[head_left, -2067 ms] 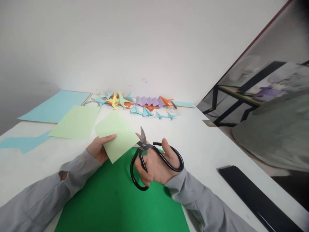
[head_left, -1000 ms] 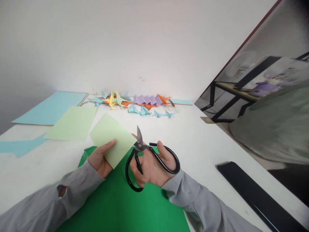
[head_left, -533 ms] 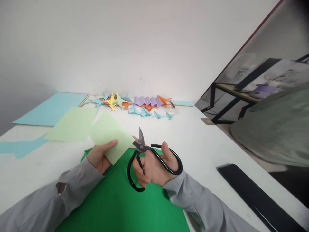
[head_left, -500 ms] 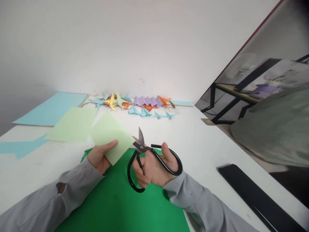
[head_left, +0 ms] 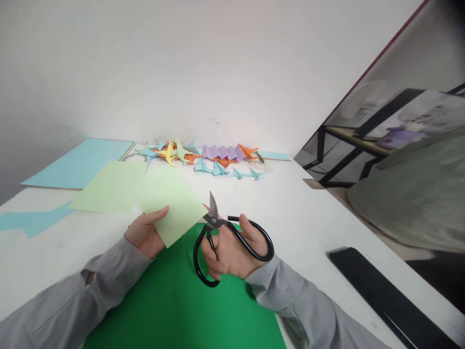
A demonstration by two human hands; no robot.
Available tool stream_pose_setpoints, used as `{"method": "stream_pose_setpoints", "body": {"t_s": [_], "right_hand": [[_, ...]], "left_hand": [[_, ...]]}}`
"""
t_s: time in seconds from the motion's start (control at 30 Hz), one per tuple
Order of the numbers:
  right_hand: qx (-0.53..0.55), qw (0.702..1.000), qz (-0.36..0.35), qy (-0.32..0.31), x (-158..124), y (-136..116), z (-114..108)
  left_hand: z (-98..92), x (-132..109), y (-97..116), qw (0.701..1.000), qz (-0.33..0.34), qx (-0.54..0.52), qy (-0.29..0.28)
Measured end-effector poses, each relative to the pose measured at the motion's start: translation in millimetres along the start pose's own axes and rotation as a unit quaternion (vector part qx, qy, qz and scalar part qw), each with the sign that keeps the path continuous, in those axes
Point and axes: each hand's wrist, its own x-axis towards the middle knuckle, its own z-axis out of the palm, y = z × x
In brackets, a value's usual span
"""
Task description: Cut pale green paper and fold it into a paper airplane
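The left hand [head_left: 145, 235] grips a pale green square [head_left: 174, 203] by its near left edge, the thumb pressed flat on top and the other fingers mostly hidden beneath. The square sits raised to the right of these fingers, tilted so that one corner points right.

The right hand [head_left: 232, 252], palm turned up, grasps black-handled scissors [head_left: 214, 220]: its thumb is at the right loop and its fingers [head_left: 212, 264] curl about the left loop. The blades stand spread, and the square's right corner reaches to them close to the pivot, just beyond the right hand's curled fingers.

Below both hands a green sheet [head_left: 181, 305] covers the near middle of the white worktop [head_left: 298, 213]. To the far left lie a second pale green sheet [head_left: 109, 186], a large light blue sheet [head_left: 80, 162] and, nearer, an angular blue piece [head_left: 39, 218]. Folded paper figures [head_left: 178, 151] in several colours cluster at the far side, by the wall [head_left: 218, 72]. A long black object [head_left: 385, 295] lies at the near right.
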Motion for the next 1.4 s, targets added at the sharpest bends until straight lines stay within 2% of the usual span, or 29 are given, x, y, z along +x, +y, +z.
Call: {"method": "stream_pose_setpoints", "body": {"t_s": [0.2,0.4,0.53,0.73,0.97,1.23,1.4], "right_hand": [[0.004,1.0,-0.002,-0.018,-0.2,0.4,-1.1],[-0.005,0.999,-0.004,-0.034,0.5,-2.3,-1.5],[-0.004,0.999,-0.006,-0.036,0.5,-3.1,-2.0],[0.007,0.999,-0.007,-0.046,1.4,-3.1,-4.8],[0.008,0.999,0.001,-0.038,1.6,-3.9,-5.5],[-0.01,1.0,-0.008,0.004,1.7,-3.4,-2.4],[-0.004,1.0,-0.021,-0.009,1.5,-3.9,-2.8]], "left_hand": [[-4.0,2.5,1.1,1.0,-0.004,0.016,-0.01],[-6.0,3.9,-7.6,0.996,0.042,0.077,-0.023],[-8.0,7.0,-7.0,0.992,0.062,0.107,-0.013],[-16.2,12.6,-6.3,0.986,0.084,0.142,-0.032],[-18.8,15.9,-3.6,0.983,0.098,0.157,-0.017],[-19.3,16.8,-0.9,0.983,0.108,0.149,-0.013],[-20.3,17.6,1.4,0.983,0.099,0.152,-0.012]]}}
